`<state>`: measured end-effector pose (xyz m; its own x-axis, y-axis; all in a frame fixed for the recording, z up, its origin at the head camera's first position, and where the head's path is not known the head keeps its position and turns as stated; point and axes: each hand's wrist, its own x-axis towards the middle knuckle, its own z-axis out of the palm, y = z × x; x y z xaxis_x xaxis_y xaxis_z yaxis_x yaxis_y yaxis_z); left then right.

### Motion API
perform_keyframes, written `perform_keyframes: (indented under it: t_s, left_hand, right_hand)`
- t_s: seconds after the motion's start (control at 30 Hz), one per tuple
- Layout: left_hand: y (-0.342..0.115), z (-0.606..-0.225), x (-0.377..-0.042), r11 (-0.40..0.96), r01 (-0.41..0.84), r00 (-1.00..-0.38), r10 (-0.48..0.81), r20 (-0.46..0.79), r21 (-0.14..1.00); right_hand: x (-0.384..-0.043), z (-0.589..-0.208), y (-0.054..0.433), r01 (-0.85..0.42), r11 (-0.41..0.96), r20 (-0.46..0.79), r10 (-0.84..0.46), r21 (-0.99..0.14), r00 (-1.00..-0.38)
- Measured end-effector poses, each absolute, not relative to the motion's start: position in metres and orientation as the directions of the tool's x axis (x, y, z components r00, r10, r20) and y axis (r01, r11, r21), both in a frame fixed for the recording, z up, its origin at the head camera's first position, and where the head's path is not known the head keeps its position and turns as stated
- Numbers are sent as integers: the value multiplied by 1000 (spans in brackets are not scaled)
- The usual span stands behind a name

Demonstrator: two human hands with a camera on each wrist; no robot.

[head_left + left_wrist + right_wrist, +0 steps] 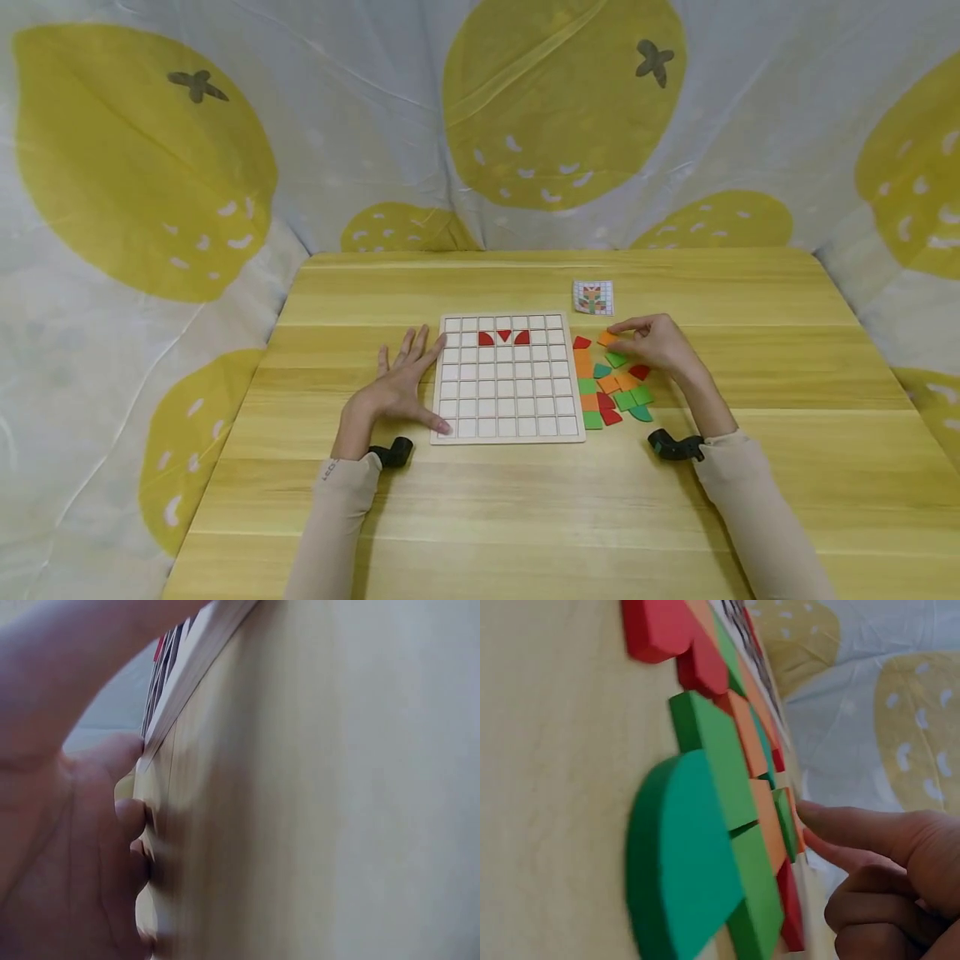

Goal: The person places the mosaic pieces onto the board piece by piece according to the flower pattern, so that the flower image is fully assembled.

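Note:
A square wooden grid board (pixel 506 387) lies on the table; two red quarter-round pieces (pixel 486 338) and a red triangle (pixel 504 335) sit in its second row from the top. My left hand (pixel 397 390) is spread at the board's left side, its thumb on the near left corner and index fingertip at the edge. To the board's right, my right hand (pixel 654 343) pinches an orange square piece (pixel 606 338) between thumb and index finger, at table level. Below those fingers lies a green piece (pixel 617 359). In the right wrist view, the remaining fingers are curled in.
Loose green squares (pixel 587 387), orange squares (pixel 582 363), red pieces (pixel 611 417) and teal quarter-rounds (pixel 641 413) lie along the board's right side. A small pattern card (pixel 593 297) lies beyond them. A lemon-print cloth (pixel 360 125) hangs behind the table.

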<state>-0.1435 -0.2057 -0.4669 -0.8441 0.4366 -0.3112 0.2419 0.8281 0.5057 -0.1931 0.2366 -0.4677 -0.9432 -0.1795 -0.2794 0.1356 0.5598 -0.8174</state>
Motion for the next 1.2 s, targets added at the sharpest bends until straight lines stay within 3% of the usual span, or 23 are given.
perform_keyframes:
  t_s: [0.27, 0.6, 0.8, 1.2]
  left_hand:
    - [-205, -466, -145, 825, 245, -846, 439, -304, 509]
    - [-201, -462, -150, 857, 247, -843, 420, -335, 452]
    - [-202, -463, -151, 850, 227, -839, 419, -349, 476]
    - [-200, -461, -152, 852, 206, -827, 415, -380, 482]
  right_hand:
    - [-198, -468, 233, 154, 573, -292, -158, -805, -943]
    - [-196, -460, 237, 183, 582, -374, -227, -792, -899]
    - [-195, -459, 250, 155, 599, -387, -280, -786, -879]
    - [-193, -464, 245, 141, 555, -333, -262, -820, -906]
